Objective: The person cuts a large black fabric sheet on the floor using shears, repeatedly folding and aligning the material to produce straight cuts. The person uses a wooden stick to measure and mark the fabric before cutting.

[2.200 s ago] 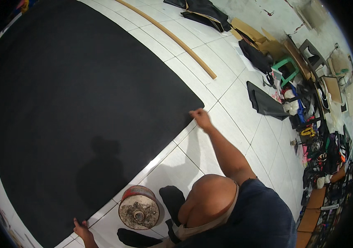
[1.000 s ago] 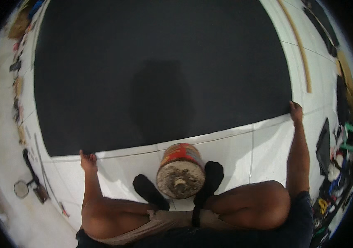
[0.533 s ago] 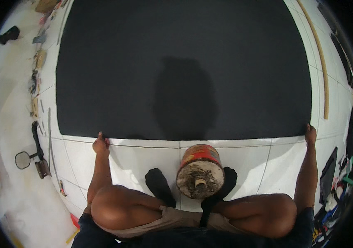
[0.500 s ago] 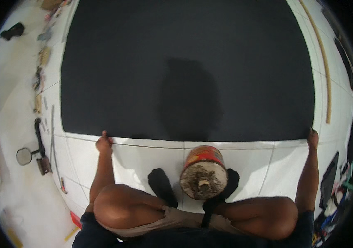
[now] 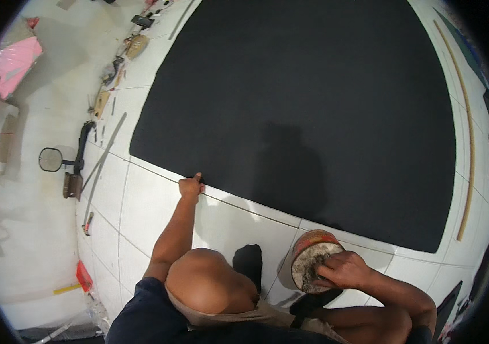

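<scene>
I see the left hand (image 5: 190, 187) with fingers curled, pinching the near edge of the large black rubber-like sheet (image 5: 307, 109) spread flat over the white tiled floor (image 5: 152, 200). Right hand (image 5: 342, 269) rests on the round red crusted can (image 5: 315, 261), fingers bent into its open top, between my feet.

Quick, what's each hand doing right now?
Left hand: closed, fingers pinching the near edge of the black mat.
Right hand: fingers curled on top of the round can; whether it holds anything cannot be told.
</scene>
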Demonstrator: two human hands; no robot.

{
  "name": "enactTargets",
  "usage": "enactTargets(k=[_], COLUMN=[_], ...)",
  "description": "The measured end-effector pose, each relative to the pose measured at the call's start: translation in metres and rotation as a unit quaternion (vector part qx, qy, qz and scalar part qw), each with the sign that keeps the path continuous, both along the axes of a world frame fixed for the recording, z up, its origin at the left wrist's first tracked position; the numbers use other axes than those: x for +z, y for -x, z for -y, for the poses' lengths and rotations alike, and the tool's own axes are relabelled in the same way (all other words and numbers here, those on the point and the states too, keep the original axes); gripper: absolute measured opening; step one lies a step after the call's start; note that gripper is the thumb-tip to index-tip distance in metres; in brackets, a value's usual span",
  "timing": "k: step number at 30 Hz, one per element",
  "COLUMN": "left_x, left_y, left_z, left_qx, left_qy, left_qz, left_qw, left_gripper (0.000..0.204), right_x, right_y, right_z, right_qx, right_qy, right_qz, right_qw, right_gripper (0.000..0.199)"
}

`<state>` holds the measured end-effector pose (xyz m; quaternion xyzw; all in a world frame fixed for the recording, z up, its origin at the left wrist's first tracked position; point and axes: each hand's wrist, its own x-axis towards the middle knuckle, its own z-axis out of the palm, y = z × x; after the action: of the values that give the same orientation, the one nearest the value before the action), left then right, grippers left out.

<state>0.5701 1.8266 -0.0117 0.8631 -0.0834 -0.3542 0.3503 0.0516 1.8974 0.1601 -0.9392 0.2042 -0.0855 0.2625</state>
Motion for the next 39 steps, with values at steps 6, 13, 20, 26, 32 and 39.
enactTargets(k=[6,13,20,26,32,39], left_x=[-0.018,-0.011,-0.01,0.029,0.131,0.404], left_y=[-0.024,-0.016,-0.011,0.004,0.157,0.328], left_z=[-0.02,-0.016,-0.016,0.0,-0.002,-0.119], left_qx=[-0.028,-0.013,0.003,-0.028,-0.552,-0.651], left_qy=[-0.004,0.069,0.082,-0.207,0.115,-0.163], left_qz=[0.015,-0.055,-0.071,-0.016,0.034,-0.192], left_qw=[0.999,0.996,0.994,0.978,0.825,0.716], left_gripper=[0.029,0.028,0.027,0.031,0.026,0.058], right_x=[-0.017,0.019,-0.016,-0.004,0.076,0.304], right_y=[0.003,0.034,0.036,0.025,0.034,0.08], right_z=[-0.017,0.042,0.092,0.122,0.108,-0.066], right_qx=[-0.092,-0.303,-0.343,-0.385,-0.389,-0.614], right_qy=[-0.029,-0.015,0.051,-0.086,-0.233,-0.389], right_qz=[0.033,0.14,0.105,-0.07,-0.124,0.011], right_qw=[0.995,0.943,0.932,0.916,0.883,0.687], right_gripper=[0.032,0.023,0.025,0.033,0.058,0.063])
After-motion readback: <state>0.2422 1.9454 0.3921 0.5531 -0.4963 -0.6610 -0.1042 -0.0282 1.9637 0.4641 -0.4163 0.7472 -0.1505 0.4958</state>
